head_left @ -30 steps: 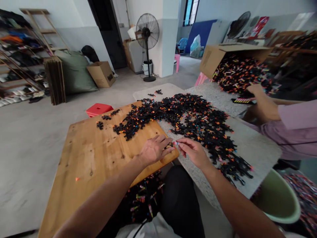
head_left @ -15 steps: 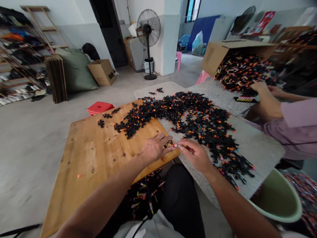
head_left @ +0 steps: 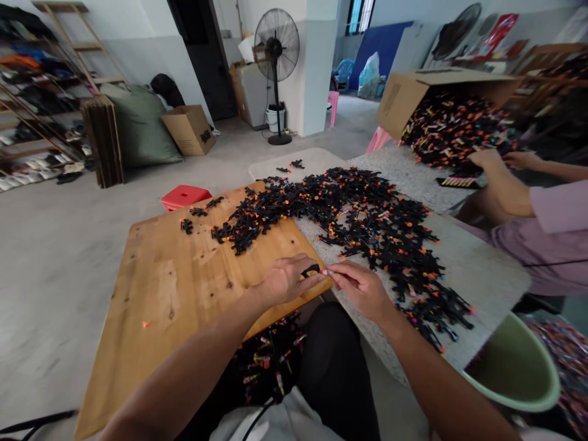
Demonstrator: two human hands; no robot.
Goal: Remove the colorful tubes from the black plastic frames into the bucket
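Observation:
Near the corner of the wooden board, my left hand grips a small black piece between thumb and fingers. My right hand pinches a small red and white piece, which meets the black one between my fingertips. Beyond both hands spreads a heap of black toy-gun-like pieces with orange bits, across the board and the speckled table. A few black pieces lie apart at the board's far left edge. One small orange bit lies at the board's near left.
At right, a person's hands work beside a tipped cardboard box spilling similar pieces. A green tub stands at the lower right. Behind the board is a red stool. More pieces lie below the board, by my legs.
My left fingers have shifted around the black piece, which now shows more clearly between them. My right hand has barely moved. The other person's hands have moved slightly.

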